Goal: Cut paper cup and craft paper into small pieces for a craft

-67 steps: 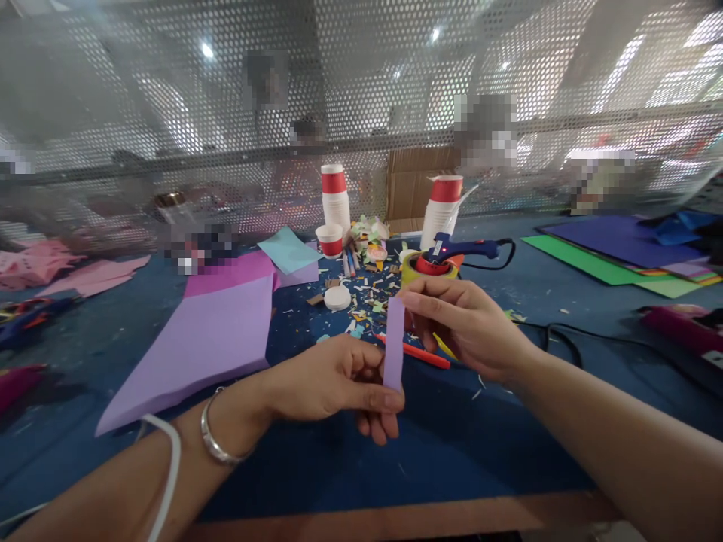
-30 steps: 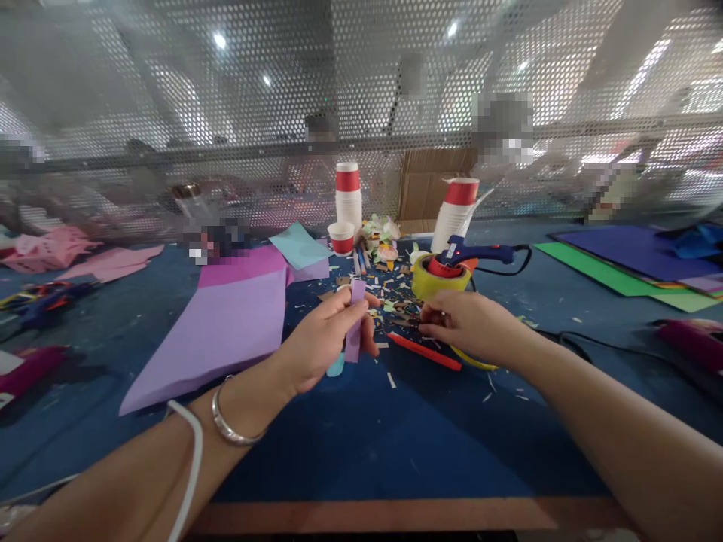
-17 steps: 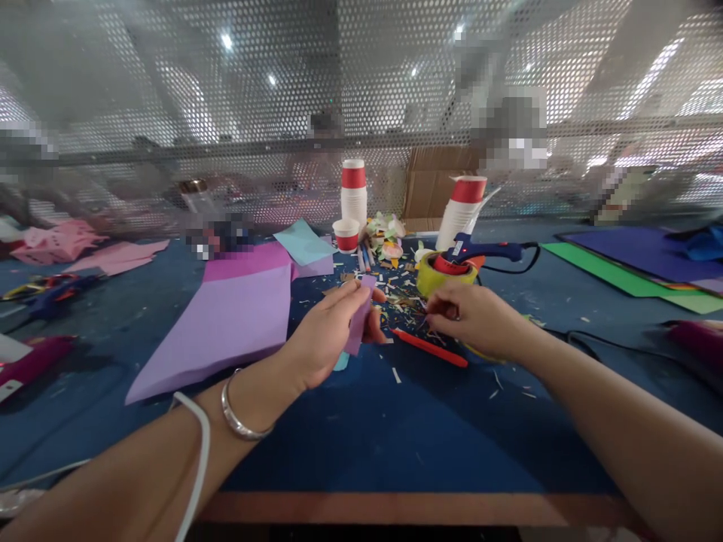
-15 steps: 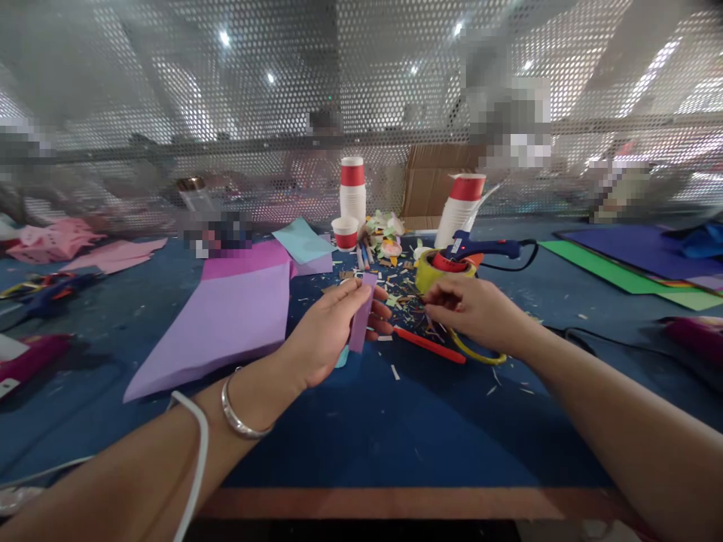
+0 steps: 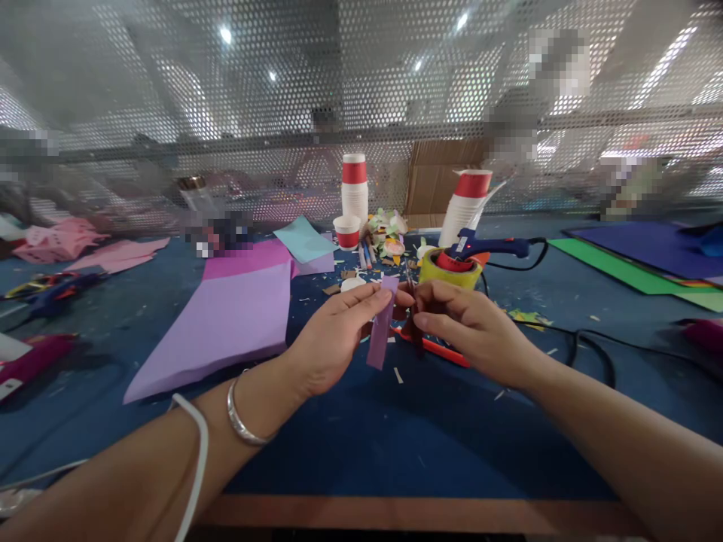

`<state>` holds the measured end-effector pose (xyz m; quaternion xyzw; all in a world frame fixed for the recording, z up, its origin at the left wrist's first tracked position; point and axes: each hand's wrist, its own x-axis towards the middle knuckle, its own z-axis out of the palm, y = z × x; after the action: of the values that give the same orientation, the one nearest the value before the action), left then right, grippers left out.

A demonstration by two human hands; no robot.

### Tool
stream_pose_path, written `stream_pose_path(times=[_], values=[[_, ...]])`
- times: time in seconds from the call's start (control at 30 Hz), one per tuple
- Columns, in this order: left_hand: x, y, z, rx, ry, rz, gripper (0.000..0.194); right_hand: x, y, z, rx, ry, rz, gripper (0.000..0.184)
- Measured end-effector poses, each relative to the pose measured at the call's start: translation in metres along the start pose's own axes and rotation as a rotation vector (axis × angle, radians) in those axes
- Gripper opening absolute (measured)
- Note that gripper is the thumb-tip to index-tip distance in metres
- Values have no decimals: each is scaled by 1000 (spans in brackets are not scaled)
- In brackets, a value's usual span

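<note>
My left hand (image 5: 339, 327) is closed on a purple paper strip (image 5: 382, 324), pinched between thumb and fingers with its lower end hanging free. Close beside it, my right hand (image 5: 474, 327) grips a slim dark tool (image 5: 415, 320) with a thin upward point. The tool is blurred, so its exact kind is unclear. The tool's point is near the left fingertips; I cannot tell whether it touches the strip. Beneath the right hand lies a long red object (image 5: 446, 352), partly covered by the fingers.
A blue glue gun (image 5: 491, 245) rests on a yellow tape roll (image 5: 446, 275), its cable trailing right. Lilac paper (image 5: 226, 324) lies left, green paper (image 5: 610, 267) right. Paper cups (image 5: 355, 196) and a second cup stack (image 5: 464, 207) stand behind scattered scraps. The table edge (image 5: 395, 513) is in front.
My right hand has moved left toward the strip and now shows a slim dark tool. The left hand has shifted slightly right with the strip. The yellow loop under the right hand is gone.
</note>
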<state>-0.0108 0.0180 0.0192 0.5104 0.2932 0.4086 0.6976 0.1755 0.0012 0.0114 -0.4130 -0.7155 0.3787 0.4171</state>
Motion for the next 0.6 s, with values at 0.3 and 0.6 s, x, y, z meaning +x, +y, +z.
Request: stream_pose_path(times=[0.3, 0.6], values=[[-6, -2, 5, 136, 31, 85, 20, -5, -2, 9, 172, 127, 70, 27], [-6, -3, 7, 204, 181, 146, 17, -5, -2, 14, 268, 286, 36, 34]])
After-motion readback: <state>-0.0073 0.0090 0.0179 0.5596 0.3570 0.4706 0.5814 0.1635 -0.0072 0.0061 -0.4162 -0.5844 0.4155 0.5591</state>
